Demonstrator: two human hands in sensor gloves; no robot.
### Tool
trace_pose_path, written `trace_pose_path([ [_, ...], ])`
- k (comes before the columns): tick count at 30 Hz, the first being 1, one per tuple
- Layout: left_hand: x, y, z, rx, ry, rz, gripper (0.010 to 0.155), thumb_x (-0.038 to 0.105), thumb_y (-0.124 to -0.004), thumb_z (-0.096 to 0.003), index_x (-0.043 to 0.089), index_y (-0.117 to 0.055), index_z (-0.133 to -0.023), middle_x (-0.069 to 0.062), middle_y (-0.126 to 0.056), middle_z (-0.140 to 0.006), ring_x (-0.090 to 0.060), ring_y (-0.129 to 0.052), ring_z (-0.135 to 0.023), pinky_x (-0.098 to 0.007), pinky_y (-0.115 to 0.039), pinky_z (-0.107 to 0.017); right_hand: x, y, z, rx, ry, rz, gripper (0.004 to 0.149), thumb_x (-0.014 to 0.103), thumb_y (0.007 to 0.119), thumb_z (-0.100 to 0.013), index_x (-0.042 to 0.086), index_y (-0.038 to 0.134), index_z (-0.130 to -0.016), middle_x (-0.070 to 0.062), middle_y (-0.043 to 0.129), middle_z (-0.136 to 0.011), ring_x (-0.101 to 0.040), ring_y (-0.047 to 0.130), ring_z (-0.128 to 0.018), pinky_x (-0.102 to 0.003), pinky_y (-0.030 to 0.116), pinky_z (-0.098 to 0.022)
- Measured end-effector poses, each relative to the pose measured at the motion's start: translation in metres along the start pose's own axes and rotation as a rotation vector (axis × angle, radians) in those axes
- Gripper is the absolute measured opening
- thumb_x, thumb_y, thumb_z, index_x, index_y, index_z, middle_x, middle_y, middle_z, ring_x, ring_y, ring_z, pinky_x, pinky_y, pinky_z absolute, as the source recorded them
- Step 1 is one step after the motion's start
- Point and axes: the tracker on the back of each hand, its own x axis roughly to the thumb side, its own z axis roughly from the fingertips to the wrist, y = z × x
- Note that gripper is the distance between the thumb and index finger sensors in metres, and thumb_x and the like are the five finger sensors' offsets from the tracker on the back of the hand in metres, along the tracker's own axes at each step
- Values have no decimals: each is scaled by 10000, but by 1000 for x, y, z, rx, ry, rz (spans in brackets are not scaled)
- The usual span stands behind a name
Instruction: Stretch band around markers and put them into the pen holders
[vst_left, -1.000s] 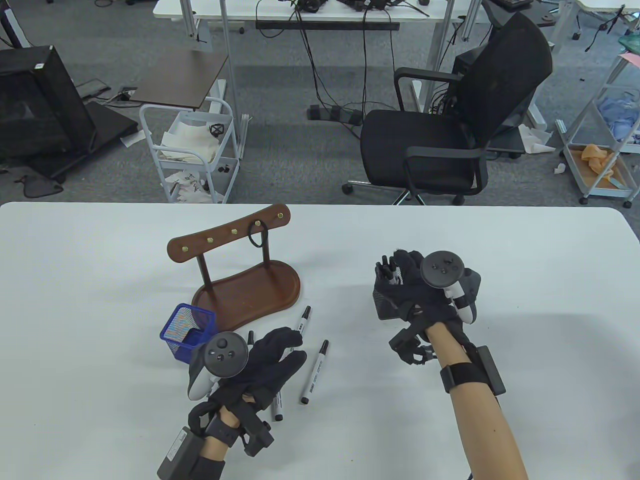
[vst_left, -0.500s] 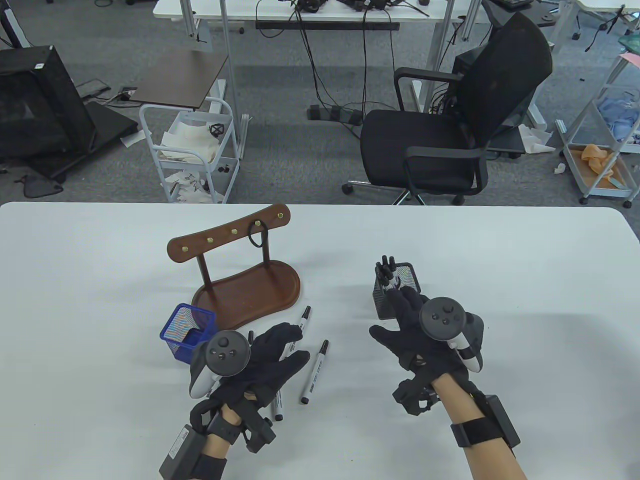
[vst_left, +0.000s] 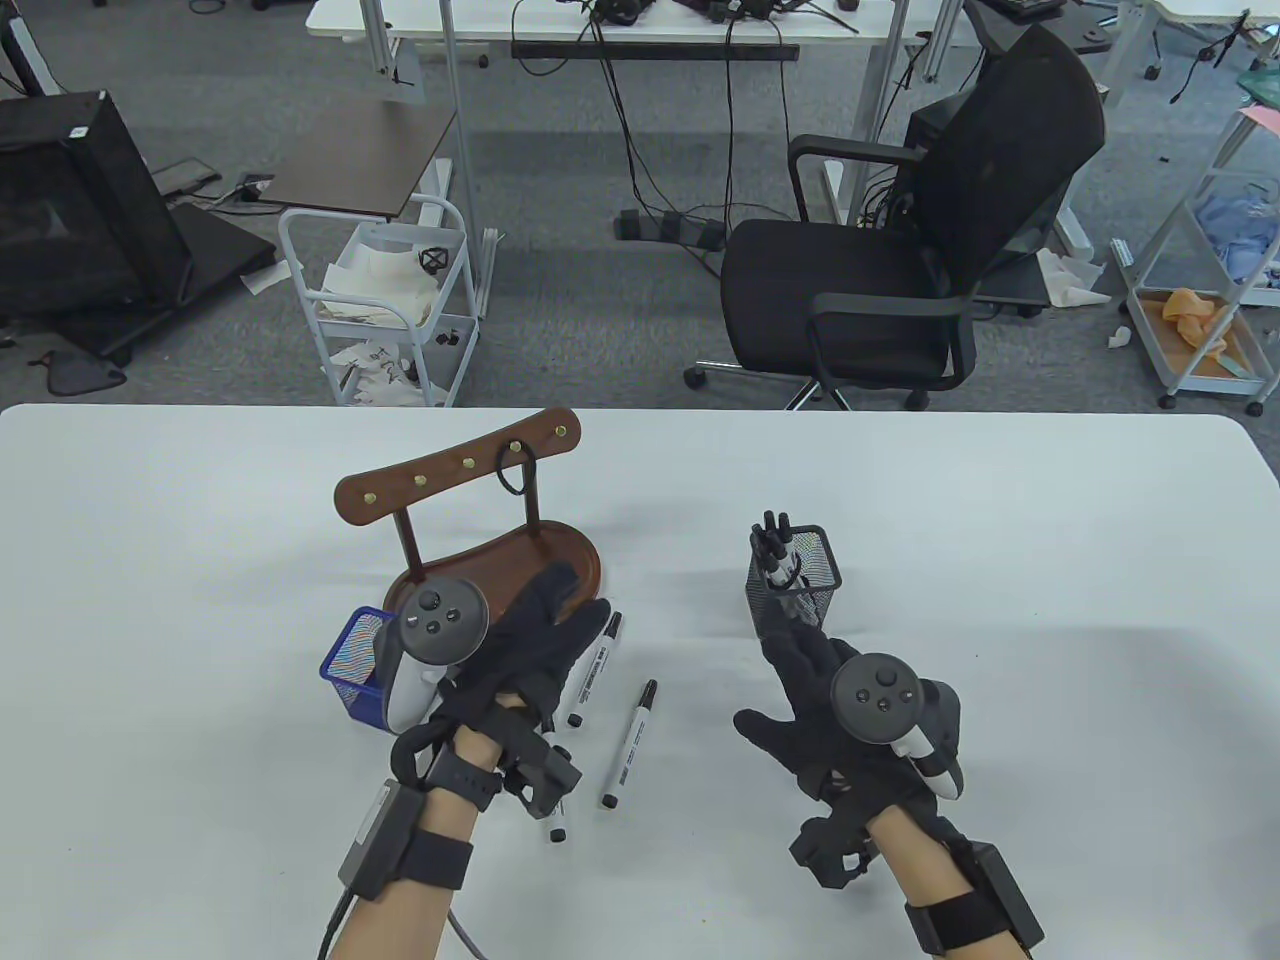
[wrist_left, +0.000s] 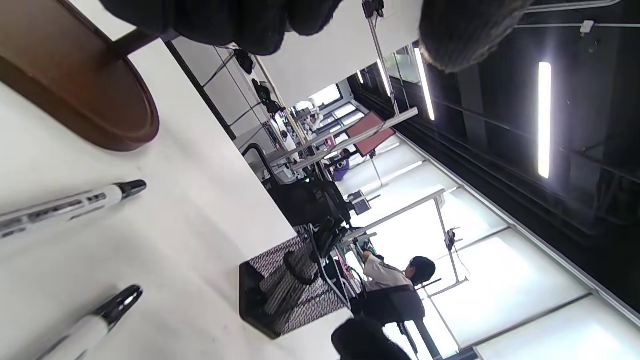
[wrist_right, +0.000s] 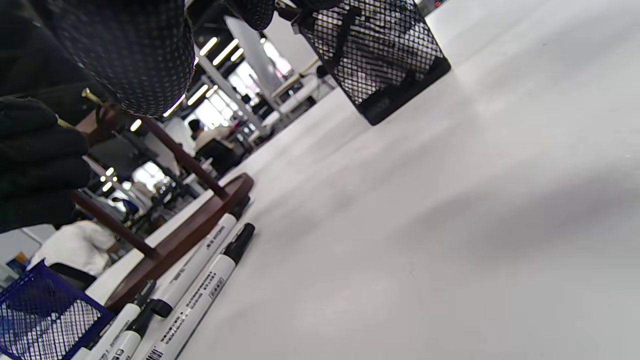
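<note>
Reaching farther over the table (vst_left: 1000, 520) than a second ago, the left hand (vst_left: 530, 640) now has its fingers stretched flat above the near edge of the wooden hook stand (vst_left: 480, 575), where before it lay lower over the loose markers; its grip is slack and holds nothing; the right hand (vst_left: 840, 700), which a second ago was at the black mesh pen holder (vst_left: 795, 585), has drawn back toward the near side and hovers with fingers spread, its grip empty too; the black holder stands right of centre with a bundle of markers (vst_left: 775, 545) upright in it, a dark band looped about them; the blue mesh pen holder (vst_left: 355, 665) sits on the left, just beside the stand's base and partly hidden by the left hand's tracker; what is inside it I cannot tell; loose markers (vst_left: 630, 745) lie on the table between the hands, one partly beneath the left wrist; another band (vst_left: 512, 478) hangs from a hook on the stand's rail.
</note>
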Motion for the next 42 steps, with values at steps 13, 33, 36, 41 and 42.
trace_pose_path([
  [13,-15,28,-42,258,283,-8,808,481,-657,-607,-56,-350,-1126,-381,-443,-1184,-641,-467,-1032,-713,-522,-718,-2,-2,10,6,-57,-1,826,489,876,-465,231,434,-1113,-167,276,-1251,-474,196,-1085,-705,206,-741],
  [33,-41,42,-83,361,386,146,732,411,-682,-611,-14,-388,-1129,-334,-487,-1190,-601,-507,-1044,-701,-539,-722,-1,-4,13,16,-98,-17,823,488,877,-461,228,444,-1111,-166,287,-1251,-472,204,-1086,-708,202,-736],
  [36,-43,42,-86,363,395,143,704,394,-682,-613,0,-405,-1125,-313,-513,-1188,-591,-522,-1044,-702,-540,-722,-1,-4,14,17,-100,-14,821,487,878,-461,229,446,-1109,-165,289,-1252,-474,205,-1085,-709,202,-735],
  [41,-44,43,-88,388,406,141,580,362,-682,-617,87,-529,-1104,-242,-631,-1160,-550,-586,-1037,-685,-565,-723,-2,-4,14,17,-103,-17,818,485,878,-462,231,446,-1109,-162,290,-1252,-472,207,-1087,-710,201,-735],
  [42,-44,43,-87,396,406,142,544,354,-686,-617,105,-569,-1086,-222,-665,-1144,-536,-610,-1032,-678,-577,-721,-2,-4,14,19,-103,-19,820,485,878,-461,229,446,-1110,-165,291,-1252,-472,208,-1086,-709,201,-735],
])
